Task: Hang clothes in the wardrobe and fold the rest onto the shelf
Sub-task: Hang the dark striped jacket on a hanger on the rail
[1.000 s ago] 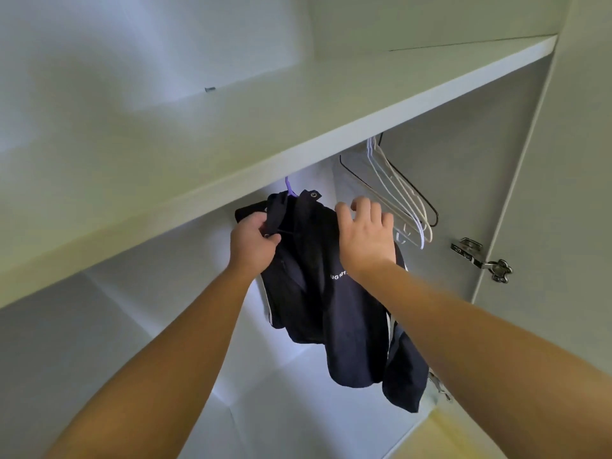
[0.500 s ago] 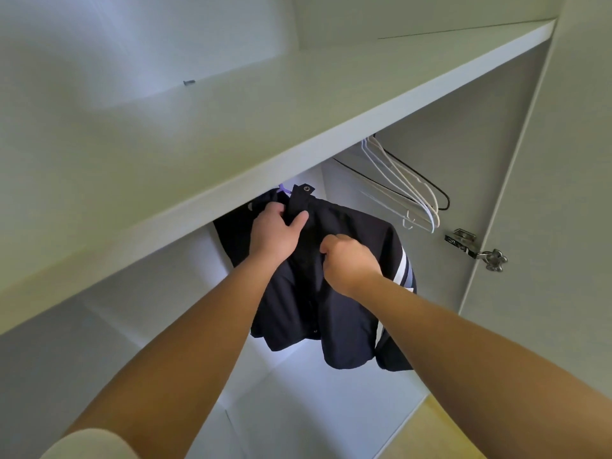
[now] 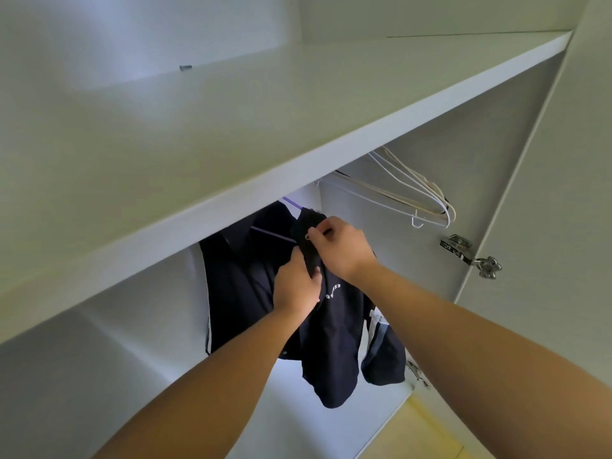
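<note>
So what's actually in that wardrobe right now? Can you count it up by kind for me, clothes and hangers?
1 dark garment, hanging
1 purple hanger, carrying that garment
At least 3 empty hangers, bunched at the right and overlapping too much for an exact count
Total: at least 5 things

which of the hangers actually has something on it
The purple hanger, leftmost under the shelf: the dark jacket hangs on it. The white and beige hangers bunched to its right are bare.
</note>
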{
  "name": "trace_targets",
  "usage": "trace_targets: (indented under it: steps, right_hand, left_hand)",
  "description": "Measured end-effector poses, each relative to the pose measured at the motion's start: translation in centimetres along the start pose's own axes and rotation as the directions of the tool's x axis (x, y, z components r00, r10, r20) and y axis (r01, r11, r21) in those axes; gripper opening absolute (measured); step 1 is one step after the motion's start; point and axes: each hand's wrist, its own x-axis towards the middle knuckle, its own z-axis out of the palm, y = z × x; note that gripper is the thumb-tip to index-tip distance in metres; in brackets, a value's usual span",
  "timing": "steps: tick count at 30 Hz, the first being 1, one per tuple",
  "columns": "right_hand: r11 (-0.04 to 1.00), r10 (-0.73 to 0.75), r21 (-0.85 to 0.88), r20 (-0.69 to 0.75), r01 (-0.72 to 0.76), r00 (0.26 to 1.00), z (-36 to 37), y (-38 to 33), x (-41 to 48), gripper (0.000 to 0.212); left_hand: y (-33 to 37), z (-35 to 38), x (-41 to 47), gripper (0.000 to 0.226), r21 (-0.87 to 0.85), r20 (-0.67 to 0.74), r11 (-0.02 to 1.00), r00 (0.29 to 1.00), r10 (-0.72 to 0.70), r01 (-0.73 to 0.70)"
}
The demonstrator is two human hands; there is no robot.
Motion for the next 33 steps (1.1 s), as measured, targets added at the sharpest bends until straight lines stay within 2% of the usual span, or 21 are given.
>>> trace_targets:
  steps: [2, 4, 6, 8, 10, 13, 15, 18, 24, 30, 33]
  right_hand:
    - [1.000, 0.009, 0.013, -0.012, -0.009, 1.000, 0.4, -0.4, 0.1, 0.030]
    - [0.999, 0.001, -0.046, -0.003, -0.001, 1.000, 0.7, -0.5, 0.5, 0.032]
    - [0.994, -0.007, -0.110, 0.004, 0.007, 1.000, 0.9, -0.3, 0.9, 0.026]
    - [0.994, 0.004, -0.110, -0.007, -0.005, 1.000, 0.9, -0.2, 1.2, 0.021]
    - [0.998, 0.059, -0.012, -0.011, -0.059, 0.998, 1.0, 0.0, 1.2, 0.020]
    - [0.946, 0.220, 0.250, -0.029, -0.206, 0.975, 1.2, 0.3, 0.9, 0.024]
    - [0.915, 0.269, 0.327, -0.061, -0.235, 0.961, 1.3, 0.9, 0.7, 0.025]
    - [0.908, 0.276, 0.354, -0.103, -0.224, 0.956, 1.4, 1.9, 0.3, 0.023]
    - [0.926, 0.265, 0.281, -0.016, -0.250, 0.964, 1.7, 4.7, -0.7, 0.028]
    - [0.903, 0.384, 0.177, 0.072, -0.391, 0.920, 3.2, 9.4, -1.6, 0.015]
    - [0.896, 0.427, 0.073, 0.130, -0.438, 0.895, 3.3, 11.4, -2.8, 0.025]
  left_hand:
    - [-0.2, -0.2, -0.1, 0.038, -0.144, 0.122, 0.987, 0.991, -0.054, 0.072]
    - [-0.6, -1.0, 0.3, 0.044, -0.175, 0.181, 0.984, 0.983, -0.003, 0.036]
    - [-1.0, -2.4, 0.7, 0.043, -0.173, 0.188, 0.985, 0.982, 0.015, 0.018]
    - [-1.2, -3.8, 1.3, 0.039, -0.217, 0.148, 0.974, 0.988, -0.032, 0.064]
    - [-1.8, -5.2, 1.9, 0.027, -0.250, 0.067, 0.961, 0.993, -0.102, 0.115]
    - [-3.5, -6.0, 2.7, 0.017, -0.245, -0.027, 0.947, 0.975, -0.222, 0.208]
    - [-4.5, -5.8, 2.6, 0.015, -0.218, 0.006, 0.941, 0.965, -0.262, 0.257]
    - [-5.8, -4.6, 2.0, 0.016, -0.160, 0.122, 0.940, 0.951, -0.283, 0.301]
    - [-7.6, -1.5, 0.0, 0.014, -0.033, 0.253, 0.919, 0.893, -0.373, 0.393]
    - [-9.3, 0.8, -1.9, 0.013, 0.092, 0.351, 0.888, 0.820, -0.452, 0.450]
    - [-9.7, 1.6, -3.6, 0.016, 0.163, 0.374, 0.876, 0.794, -0.480, 0.453]
